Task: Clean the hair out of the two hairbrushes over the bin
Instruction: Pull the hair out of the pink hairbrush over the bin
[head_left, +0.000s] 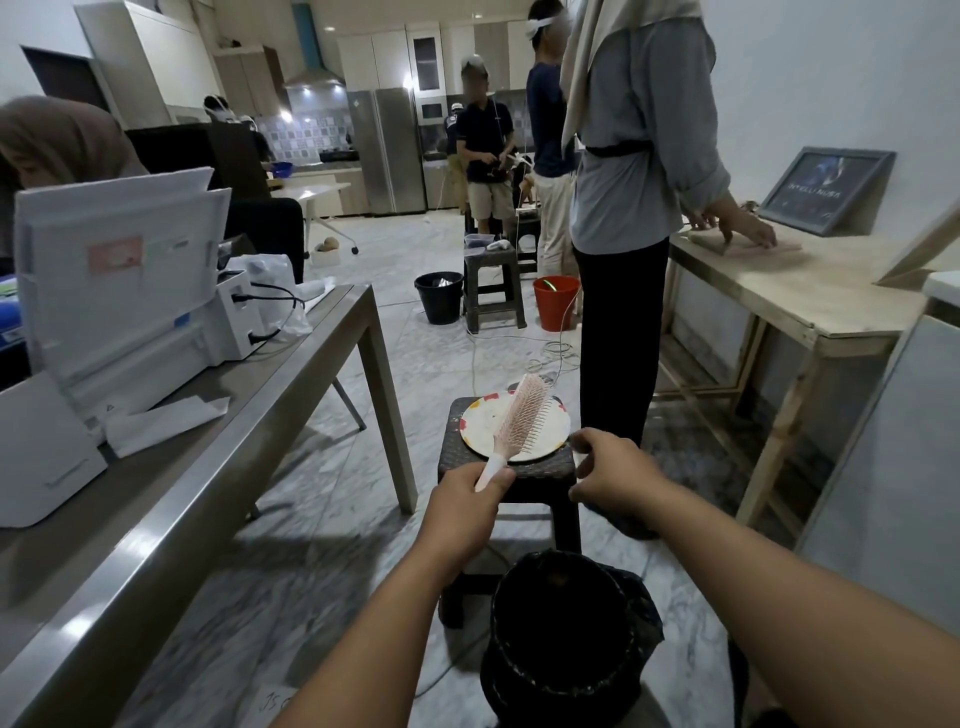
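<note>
A pink hairbrush (521, 415) with a white handle tilts up over a white patterned plate (480, 423) on a dark woven stool (540, 475). My left hand (470, 501) grips its handle. My right hand (613, 470) hovers to the right of the plate's near edge, fingers curled with thumb and forefinger pinched; I cannot tell whether anything is in them. A black bin lined with a black bag (561, 629) stands on the floor just in front of the stool, below my forearms. Only one brush is in view.
A steel table (249, 415) with a white printer (130, 280) runs along the left. A person in grey top and black trousers (623, 234) stands right behind the stool at a wooden bench (789, 296). Farther off are a black bucket (439, 296), a red bucket (556, 301), another stool and floor cables.
</note>
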